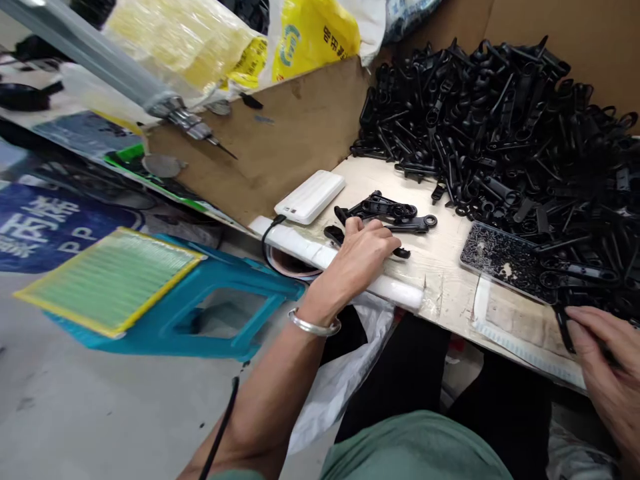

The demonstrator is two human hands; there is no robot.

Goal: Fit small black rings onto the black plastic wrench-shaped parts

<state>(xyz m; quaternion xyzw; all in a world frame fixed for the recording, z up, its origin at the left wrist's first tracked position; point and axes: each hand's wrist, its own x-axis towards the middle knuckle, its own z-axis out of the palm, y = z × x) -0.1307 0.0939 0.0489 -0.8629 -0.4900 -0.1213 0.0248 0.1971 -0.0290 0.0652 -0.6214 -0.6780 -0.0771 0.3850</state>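
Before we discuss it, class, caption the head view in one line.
Left hand over loose black parts, right hand holding another part, large pile beyond.

Right hand cut off at right, black pile too, tray bits indistinct

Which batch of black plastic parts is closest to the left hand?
The small cluster beside the white rectangular plastic case; the left hand is at its near side, while the large heap lies farther right.

the left hand is near the middle of the frame, palm down with fingers bent, a bracelet on its wrist. the right hand is at the lower right edge, thumb and finger close together.
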